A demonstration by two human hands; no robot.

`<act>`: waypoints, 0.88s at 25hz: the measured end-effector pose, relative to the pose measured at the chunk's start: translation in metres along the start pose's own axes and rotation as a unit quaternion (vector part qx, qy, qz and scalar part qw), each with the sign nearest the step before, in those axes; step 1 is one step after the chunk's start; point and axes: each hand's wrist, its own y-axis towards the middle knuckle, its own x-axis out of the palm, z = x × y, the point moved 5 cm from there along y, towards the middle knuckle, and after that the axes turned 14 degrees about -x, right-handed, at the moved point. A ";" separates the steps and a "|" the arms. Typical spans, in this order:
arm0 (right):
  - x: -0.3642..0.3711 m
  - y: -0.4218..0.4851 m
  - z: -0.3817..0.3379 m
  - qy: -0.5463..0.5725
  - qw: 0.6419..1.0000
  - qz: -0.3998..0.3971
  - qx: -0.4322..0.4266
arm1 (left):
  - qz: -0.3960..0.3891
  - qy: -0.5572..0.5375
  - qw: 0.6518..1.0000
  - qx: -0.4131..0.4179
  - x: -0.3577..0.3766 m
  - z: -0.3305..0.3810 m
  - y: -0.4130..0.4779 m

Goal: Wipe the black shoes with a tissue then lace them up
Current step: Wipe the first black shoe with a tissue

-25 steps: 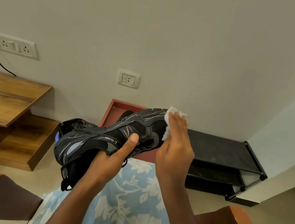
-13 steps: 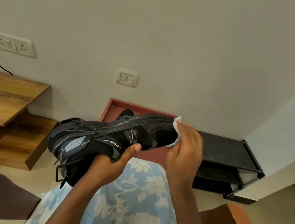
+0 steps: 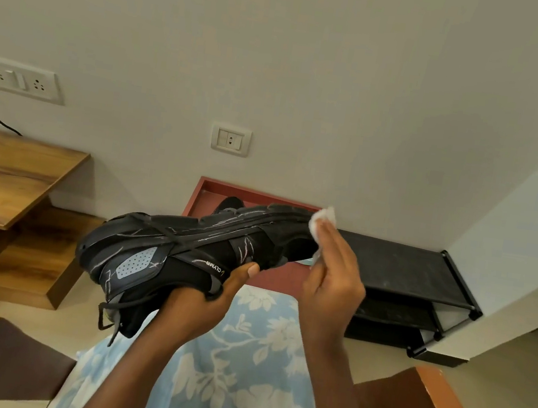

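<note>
Above a lap draped in blue floral fabric, a person's left hand grips a black sneaker with grey markings from below, thumb curled over its side, holding it in the air tilted with the sole edge uppermost. The right hand holds a crumpled white tissue under its fingers against the sneaker's far end; the thumb is hidden. On the floor beyond, a second dark shoe sits in a red tray against the wall, between a wooden desk and a low black rack.
</note>
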 end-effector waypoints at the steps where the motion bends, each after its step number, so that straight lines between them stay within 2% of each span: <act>1: -0.003 -0.001 0.008 0.005 0.999 0.022 0.042 | 0.000 -0.009 1.000 -0.003 0.000 0.002 0.000; 2: -0.004 -0.002 0.011 0.005 0.997 0.035 0.065 | -0.001 -0.011 1.000 -0.007 0.000 0.002 0.001; 4: -0.001 0.000 -0.001 -0.016 0.998 0.035 0.054 | -0.014 -0.002 1.000 -0.006 0.001 0.001 0.004; 7: 0.016 0.004 -0.046 -0.024 0.999 -0.009 -0.026 | 0.005 0.051 0.998 0.046 0.005 -0.001 0.005; 9: 0.025 0.002 -0.074 -0.018 0.995 -0.039 -0.094 | 0.007 0.061 0.997 0.043 0.004 -0.001 0.001; 11: 0.023 0.005 -0.072 -0.010 0.989 -0.057 -0.135 | 0.005 0.073 0.996 0.052 0.002 0.001 -0.003; 13: 0.011 0.005 -0.043 -0.001 0.994 -0.041 -0.104 | 0.027 0.064 0.995 0.067 -0.002 0.001 0.000; 16: -0.005 -0.002 0.003 0.024 0.998 0.020 0.055 | 0.000 0.011 1.000 0.021 -0.004 0.002 0.001; 18: -0.007 -0.006 0.008 0.006 0.992 0.040 0.117 | -0.009 -0.017 1.000 0.006 -0.002 0.000 0.002; 20: -0.004 -0.004 -0.006 -0.016 0.995 0.029 0.094 | -0.015 -0.034 0.999 -0.004 -0.002 -0.002 0.003; 22: 0.006 0.002 -0.034 -0.015 1.000 -0.014 0.010 | -0.018 -0.003 1.000 -0.006 -0.002 -0.003 0.005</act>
